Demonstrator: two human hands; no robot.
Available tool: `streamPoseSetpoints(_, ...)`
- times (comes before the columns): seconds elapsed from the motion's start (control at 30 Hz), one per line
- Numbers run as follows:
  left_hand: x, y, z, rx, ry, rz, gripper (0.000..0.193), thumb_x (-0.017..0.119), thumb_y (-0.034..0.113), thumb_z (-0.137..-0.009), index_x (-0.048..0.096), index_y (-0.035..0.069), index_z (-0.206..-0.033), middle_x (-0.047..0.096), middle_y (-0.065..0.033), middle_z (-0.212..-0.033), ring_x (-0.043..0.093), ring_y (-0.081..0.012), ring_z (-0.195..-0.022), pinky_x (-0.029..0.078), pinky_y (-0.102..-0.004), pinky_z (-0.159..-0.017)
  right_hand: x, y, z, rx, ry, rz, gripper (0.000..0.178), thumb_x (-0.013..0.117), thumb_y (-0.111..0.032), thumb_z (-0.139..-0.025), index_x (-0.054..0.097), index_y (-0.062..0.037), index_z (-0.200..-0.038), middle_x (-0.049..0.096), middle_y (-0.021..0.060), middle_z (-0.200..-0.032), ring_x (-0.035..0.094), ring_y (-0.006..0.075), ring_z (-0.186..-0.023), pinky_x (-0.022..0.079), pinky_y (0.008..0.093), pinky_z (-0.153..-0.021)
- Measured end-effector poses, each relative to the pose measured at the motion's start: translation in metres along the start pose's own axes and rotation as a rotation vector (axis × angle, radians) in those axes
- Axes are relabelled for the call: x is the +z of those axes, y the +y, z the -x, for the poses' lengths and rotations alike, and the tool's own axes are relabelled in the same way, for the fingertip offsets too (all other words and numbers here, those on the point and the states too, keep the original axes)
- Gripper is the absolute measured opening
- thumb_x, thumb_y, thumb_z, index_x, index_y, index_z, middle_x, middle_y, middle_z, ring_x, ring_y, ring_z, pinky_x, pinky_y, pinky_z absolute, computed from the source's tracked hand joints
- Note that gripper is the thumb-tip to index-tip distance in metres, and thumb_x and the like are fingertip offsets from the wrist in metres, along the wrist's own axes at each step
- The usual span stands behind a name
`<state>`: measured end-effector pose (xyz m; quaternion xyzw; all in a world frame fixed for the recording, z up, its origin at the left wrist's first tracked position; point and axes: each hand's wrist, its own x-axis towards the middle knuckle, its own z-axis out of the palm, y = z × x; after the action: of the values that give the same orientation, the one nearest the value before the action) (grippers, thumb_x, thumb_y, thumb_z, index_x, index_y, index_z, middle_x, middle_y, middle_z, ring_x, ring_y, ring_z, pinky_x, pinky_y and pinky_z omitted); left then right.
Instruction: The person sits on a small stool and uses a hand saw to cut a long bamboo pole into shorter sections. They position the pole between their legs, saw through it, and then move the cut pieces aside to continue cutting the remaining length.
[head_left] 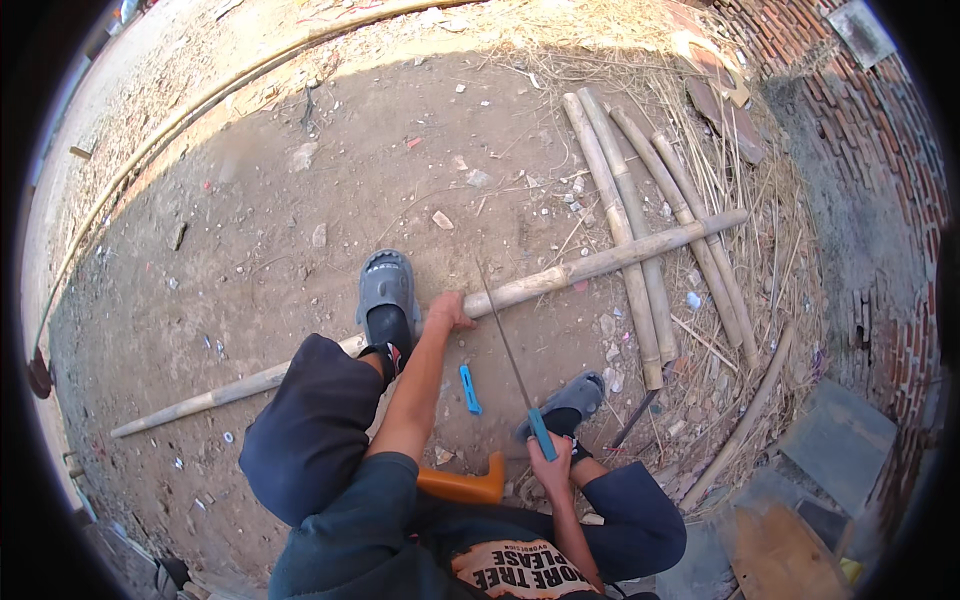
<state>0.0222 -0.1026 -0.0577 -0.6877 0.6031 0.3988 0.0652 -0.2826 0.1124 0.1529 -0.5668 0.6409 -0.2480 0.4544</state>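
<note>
A long bamboo pole [580, 268] lies slantwise across the dirt, its right part resting over other bamboo pieces. My left hand [450, 311] is closed around the pole just right of my left foot, which is in a grey clog [386, 280] and appears to press on the pole. In my right hand [551, 462], closed fingers grip the teal handle of a hand saw [510, 352]. The thin saw blade points away from me and meets the pole just right of my left hand. Between my feet lies a blue utility knife [470, 390], touched by neither hand.
Several cut bamboo lengths [617, 215] lie under the pole's right part, amid dry straw [780, 230]. An orange plastic stool [480, 485] shows beneath me. To the right are a brick wall [860, 90] and grey slabs [838, 440]. A long curved pole [170, 128] lies far left.
</note>
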Motion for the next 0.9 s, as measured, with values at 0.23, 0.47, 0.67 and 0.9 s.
streamPoseSetpoints(0.23,0.004,0.015,0.012,-0.09,0.13,-0.031,0.066,0.086,0.035,-0.065,0.068,0.005,-0.121,0.065,-0.0209,-0.128,0.067,-0.0355,-0.115,0.057,-0.0451,-0.096,0.0,-0.007,0.0,-0.037,0.007,0.043,0.023,0.063,-0.012,-0.086,0.052,-0.0005,-0.069,0.042,0.0058,-0.055,0.042,0.0113,-0.05,0.035,0.0347,-0.05)
streamPoseSetpoints(0.47,-0.004,0.02,0.014,-0.067,0.113,-0.055,0.058,0.083,0.029,-0.067,0.069,0.007,-0.119,0.067,-0.0209,-0.124,0.068,-0.0351,-0.113,0.058,-0.0448,-0.095,0.008,0.008,-0.006,-0.056,0.022,-0.005,0.023,0.064,-0.012,-0.085,0.052,-0.0012,-0.068,0.042,0.0073,-0.054,0.043,0.0144,-0.048,0.036,0.0353,-0.049)
streamPoseSetpoints(0.67,-0.002,0.015,0.009,-0.162,0.084,-0.073,0.046,0.078,0.023,-0.069,0.074,0.008,-0.112,0.071,-0.0193,-0.117,0.071,-0.034,-0.109,0.058,-0.0439,-0.093,0.005,0.013,-0.002,-0.037,0.009,0.023,0.025,0.066,-0.012,-0.083,0.051,-0.0002,-0.067,0.044,0.0084,-0.054,0.044,0.0163,-0.046,0.037,0.038,-0.049)
streamPoseSetpoints(0.9,-0.006,0.025,0.015,-0.154,0.132,-0.045,0.038,0.077,0.021,-0.069,0.076,0.007,-0.104,0.072,-0.0201,-0.114,0.071,-0.0346,-0.108,0.058,-0.0432,-0.092,0.018,0.016,-0.018,-0.024,-0.02,0.071,0.021,0.066,-0.011,-0.081,0.053,0.0003,-0.068,0.049,0.0092,-0.056,0.046,0.0129,-0.05,0.04,0.0338,-0.051)
